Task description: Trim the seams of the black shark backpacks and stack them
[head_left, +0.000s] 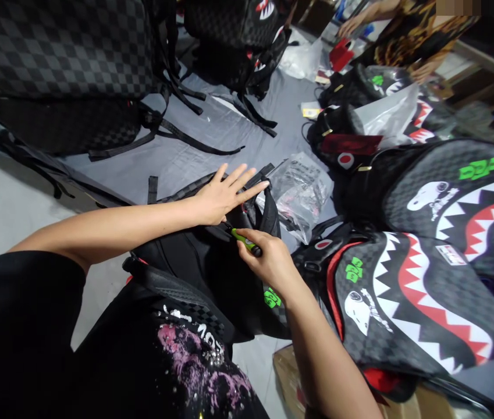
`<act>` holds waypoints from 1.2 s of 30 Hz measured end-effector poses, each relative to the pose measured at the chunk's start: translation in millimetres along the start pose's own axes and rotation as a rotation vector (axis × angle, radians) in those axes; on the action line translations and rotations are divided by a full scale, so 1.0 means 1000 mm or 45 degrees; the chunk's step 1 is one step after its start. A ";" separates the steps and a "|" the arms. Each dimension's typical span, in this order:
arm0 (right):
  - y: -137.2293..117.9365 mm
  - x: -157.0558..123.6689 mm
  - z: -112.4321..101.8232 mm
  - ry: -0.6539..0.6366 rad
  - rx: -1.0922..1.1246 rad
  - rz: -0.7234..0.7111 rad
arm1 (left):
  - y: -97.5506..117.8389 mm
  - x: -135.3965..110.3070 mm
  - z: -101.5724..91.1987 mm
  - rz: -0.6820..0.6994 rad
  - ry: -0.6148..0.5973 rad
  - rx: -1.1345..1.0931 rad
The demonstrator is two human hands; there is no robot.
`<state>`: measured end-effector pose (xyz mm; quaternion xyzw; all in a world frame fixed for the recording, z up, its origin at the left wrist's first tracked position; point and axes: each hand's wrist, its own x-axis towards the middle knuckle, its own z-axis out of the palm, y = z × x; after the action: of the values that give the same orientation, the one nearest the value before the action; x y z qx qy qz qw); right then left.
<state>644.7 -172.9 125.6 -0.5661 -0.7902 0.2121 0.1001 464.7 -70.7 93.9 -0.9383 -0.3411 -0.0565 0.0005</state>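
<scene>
A black backpack (233, 267) with a checked pattern and a green print lies in front of me, partly against my body. Across its upper part rests my left hand (224, 196), fingers spread, palm down near the straps. My right hand (268, 259) is closed around a slim hand tool (247, 242) with a green and black handle. Its thin dark end points to the backpack just below my left hand; the exact kind of tool cannot be made out. Beyond the straps, a clear plastic bag (299, 189) with something inside lies close to my left fingertips.
Finished-looking backpacks with shark-mouth prints (421, 302) are stacked at the right. Large checked backpacks (63, 52) stand at the back left on the grey cloth (116, 174). Across the table, a co-worker's hand (425, 70) is near more bags. A cardboard box (288, 372) sits below.
</scene>
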 end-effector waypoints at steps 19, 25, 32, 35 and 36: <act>0.003 0.005 -0.013 -0.133 -0.015 0.005 | 0.007 0.009 0.003 0.073 0.018 -0.009; 0.003 0.009 -0.013 -0.178 -0.074 -0.045 | 0.007 0.011 0.003 0.046 0.030 -0.014; 0.006 0.011 -0.010 -0.148 -0.096 -0.057 | 0.007 0.010 0.005 0.047 0.037 -0.029; 0.006 0.011 -0.010 -0.159 -0.085 -0.050 | 0.007 0.010 0.005 0.049 0.028 -0.030; 0.006 0.012 -0.011 -0.166 -0.087 -0.046 | 0.007 0.010 0.005 0.049 0.029 -0.022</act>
<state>650.0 -157.9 131.5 -0.5397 -0.8121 0.2195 0.0327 477.6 -69.1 90.1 -0.9440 -0.3225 -0.0701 -0.0028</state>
